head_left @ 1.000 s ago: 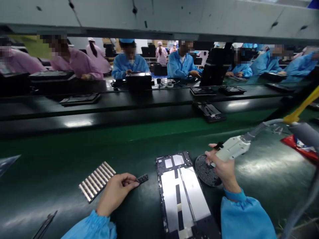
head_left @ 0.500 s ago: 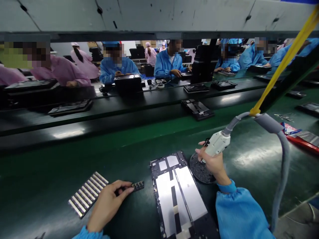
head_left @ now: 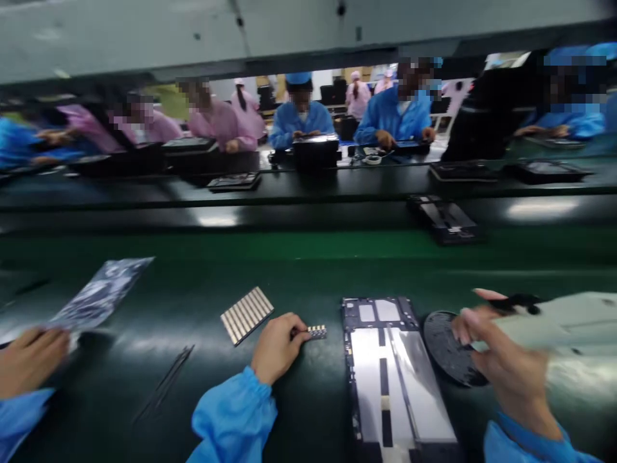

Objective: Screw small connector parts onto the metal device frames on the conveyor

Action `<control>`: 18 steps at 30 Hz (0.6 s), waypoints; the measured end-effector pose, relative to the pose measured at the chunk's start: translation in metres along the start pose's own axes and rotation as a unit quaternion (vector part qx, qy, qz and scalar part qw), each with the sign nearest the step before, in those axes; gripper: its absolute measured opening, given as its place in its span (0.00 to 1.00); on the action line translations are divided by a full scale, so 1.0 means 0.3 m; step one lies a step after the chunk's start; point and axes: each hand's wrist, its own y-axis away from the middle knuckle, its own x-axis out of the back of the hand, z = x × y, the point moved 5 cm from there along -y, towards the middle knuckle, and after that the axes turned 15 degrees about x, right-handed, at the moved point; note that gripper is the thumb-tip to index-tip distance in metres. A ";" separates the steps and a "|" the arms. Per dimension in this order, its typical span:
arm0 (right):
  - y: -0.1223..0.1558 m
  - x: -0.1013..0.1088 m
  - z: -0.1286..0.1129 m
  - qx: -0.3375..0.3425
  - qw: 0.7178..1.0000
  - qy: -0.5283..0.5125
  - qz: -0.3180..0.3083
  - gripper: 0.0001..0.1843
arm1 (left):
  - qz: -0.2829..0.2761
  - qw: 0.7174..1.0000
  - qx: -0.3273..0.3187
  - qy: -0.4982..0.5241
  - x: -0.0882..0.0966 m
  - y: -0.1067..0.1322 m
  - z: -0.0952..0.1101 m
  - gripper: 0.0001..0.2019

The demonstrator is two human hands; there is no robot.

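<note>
My left hand (head_left: 281, 347) pinches the end of a short dark strip with small gold contacts (head_left: 317, 332), just above the bench. Beside that hand lies a flat panel of pale and dark stripes (head_left: 247, 315). To its right rests an opened tablet body (head_left: 418, 411) with silver plates and a black frame. My right hand (head_left: 511, 366) is closed round a pale electric screwdriver (head_left: 573, 325) with a black lever; motion blurs it. Under the right fingers sits a round black screw dish (head_left: 441, 350), partly hidden by the hand. The tool's tip cannot be made out.
At the far left a co-worker's hand (head_left: 33, 360) touches a silvery plastic bag (head_left: 106, 289). Thin dark tweezers (head_left: 166, 379) lie on the green bench. Another tablet body (head_left: 446, 218) rests on the line ahead. Several co-workers sit across it, and a grey beam (head_left: 289, 32) runs overhead.
My view has swung left, bringing the bag, tweezers and co-worker's hand into sight. The screwdriver has tipped from nearly upright to almost level, pointing right. My left hand still pinches the strip.
</note>
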 end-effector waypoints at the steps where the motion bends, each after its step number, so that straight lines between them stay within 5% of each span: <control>1: 0.012 -0.034 -0.023 -0.006 0.999 -0.034 -0.026 0.19 | 0.013 1.000 -0.006 0.007 0.000 0.006 -0.002 0.04; 7: 0.120 -0.286 -0.056 -0.009 0.973 -0.088 -0.213 0.17 | 0.133 0.968 -0.122 0.176 -0.013 0.074 0.006 0.04; 10: 0.148 -0.374 -0.019 -0.011 0.963 -0.070 -0.261 0.16 | 0.102 0.962 -0.140 0.209 -0.066 0.092 0.041 0.04; 13: 0.152 -0.407 0.012 -0.008 0.962 -0.051 -0.268 0.15 | 0.065 0.974 -0.147 0.162 -0.107 0.082 0.068 0.08; 18: 0.151 -0.413 0.048 -0.016 0.964 -0.037 -0.264 0.17 | 0.138 0.973 -0.084 0.164 -0.072 0.042 0.013 0.13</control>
